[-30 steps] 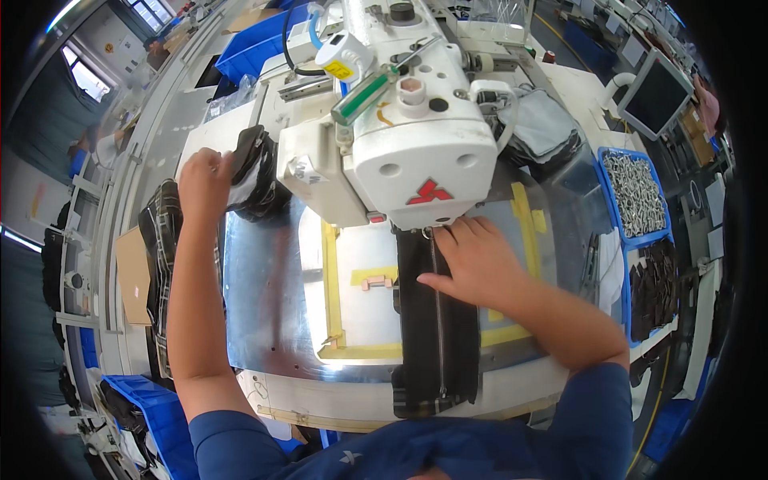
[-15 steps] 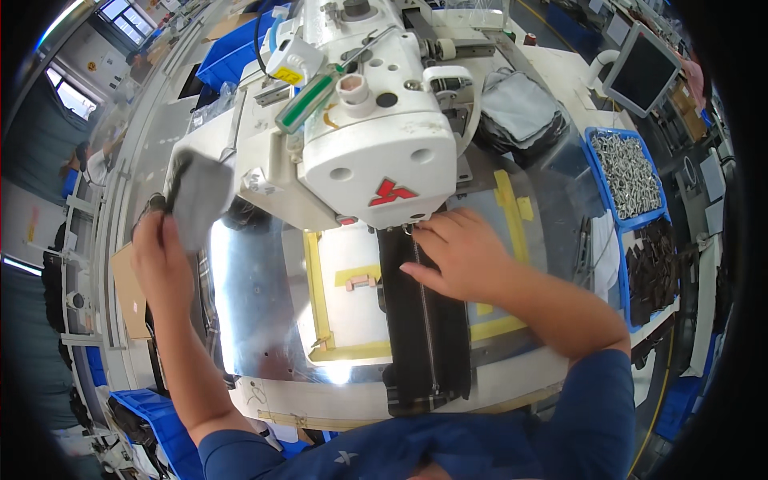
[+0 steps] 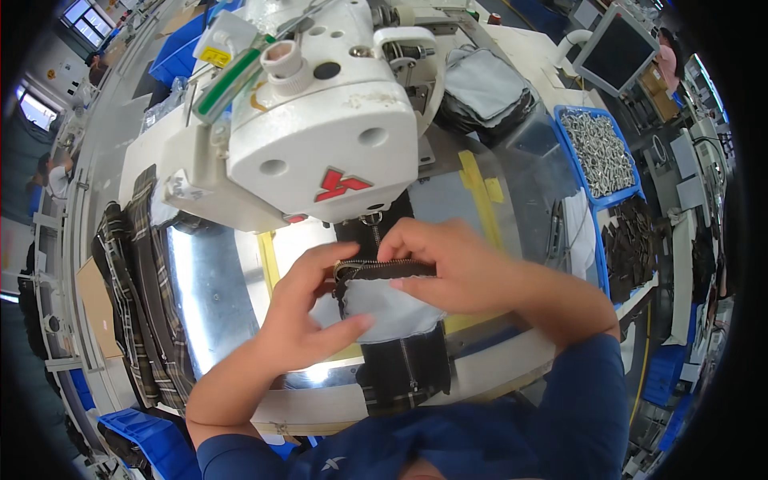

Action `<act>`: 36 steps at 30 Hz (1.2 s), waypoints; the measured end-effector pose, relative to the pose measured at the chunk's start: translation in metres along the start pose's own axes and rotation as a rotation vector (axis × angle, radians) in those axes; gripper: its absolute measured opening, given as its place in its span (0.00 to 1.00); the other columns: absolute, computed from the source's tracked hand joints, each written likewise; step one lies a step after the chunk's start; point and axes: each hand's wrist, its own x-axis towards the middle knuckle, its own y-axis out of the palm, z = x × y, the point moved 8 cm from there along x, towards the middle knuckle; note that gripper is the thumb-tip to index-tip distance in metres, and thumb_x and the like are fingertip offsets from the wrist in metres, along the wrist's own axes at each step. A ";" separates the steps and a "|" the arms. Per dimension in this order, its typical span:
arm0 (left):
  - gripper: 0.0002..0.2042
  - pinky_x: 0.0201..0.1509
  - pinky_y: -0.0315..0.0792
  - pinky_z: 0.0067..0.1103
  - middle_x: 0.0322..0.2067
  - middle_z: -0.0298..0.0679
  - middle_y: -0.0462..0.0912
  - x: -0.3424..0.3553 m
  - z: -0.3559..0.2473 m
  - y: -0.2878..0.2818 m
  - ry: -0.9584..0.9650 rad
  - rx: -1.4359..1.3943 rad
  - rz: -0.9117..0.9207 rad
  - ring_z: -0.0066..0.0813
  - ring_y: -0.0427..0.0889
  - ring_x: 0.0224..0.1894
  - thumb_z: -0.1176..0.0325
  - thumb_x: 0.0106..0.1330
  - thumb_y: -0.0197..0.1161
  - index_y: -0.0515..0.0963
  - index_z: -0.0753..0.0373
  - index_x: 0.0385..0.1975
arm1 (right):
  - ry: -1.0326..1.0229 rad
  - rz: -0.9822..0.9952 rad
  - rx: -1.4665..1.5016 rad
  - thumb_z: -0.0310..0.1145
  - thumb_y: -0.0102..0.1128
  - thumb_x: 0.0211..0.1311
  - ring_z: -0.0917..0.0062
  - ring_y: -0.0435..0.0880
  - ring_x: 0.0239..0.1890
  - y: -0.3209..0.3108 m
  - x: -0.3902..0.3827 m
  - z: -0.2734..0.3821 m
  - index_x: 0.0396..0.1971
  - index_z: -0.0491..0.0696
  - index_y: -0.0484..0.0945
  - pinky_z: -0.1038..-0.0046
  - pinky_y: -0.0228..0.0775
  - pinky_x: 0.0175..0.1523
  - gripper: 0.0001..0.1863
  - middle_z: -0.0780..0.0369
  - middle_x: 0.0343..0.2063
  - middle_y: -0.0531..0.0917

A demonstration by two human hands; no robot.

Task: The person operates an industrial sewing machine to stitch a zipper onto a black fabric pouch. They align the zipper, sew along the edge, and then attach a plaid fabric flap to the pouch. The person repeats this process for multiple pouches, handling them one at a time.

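A light grey pocket piece (image 3: 392, 308) with a dark zipper along its upper edge lies over a long black zippered strip (image 3: 404, 364) under the sewing machine's head. My left hand (image 3: 308, 308) is curved round the pocket piece's left end, fingers by the zipper and thumb on the grey cloth. At the zipper's right part, my right hand (image 3: 456, 268) pinches the upper edge between thumb and fingers. The white sewing machine (image 3: 320, 152) stands just beyond both hands, its needle area above the strip's far part. Some fingertips are hidden behind the zipper edge.
A stack of grey cloth pieces (image 3: 484, 88) sits behind on the right. Blue trays hold metal parts (image 3: 596, 152) and dark brown pieces (image 3: 630, 248). Folded plaid and dark fabric (image 3: 144, 296) lies at the left. A screwdriver with a green handle (image 3: 228, 84) rests on the machine.
My left hand has brought the grey pocket piece from the left to the middle, over the black strip. My right hand has left the strip by the needle and taken the piece's edge.
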 end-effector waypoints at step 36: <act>0.06 0.34 0.77 0.26 0.33 0.44 0.87 0.038 0.021 0.000 0.209 0.318 -0.173 0.36 0.86 0.31 0.78 0.63 0.72 0.86 0.66 0.39 | -0.287 -0.258 -0.338 0.27 0.75 0.57 0.66 0.85 0.30 -0.006 0.012 -0.027 0.38 0.47 0.87 0.68 0.76 0.33 0.09 0.60 0.33 0.85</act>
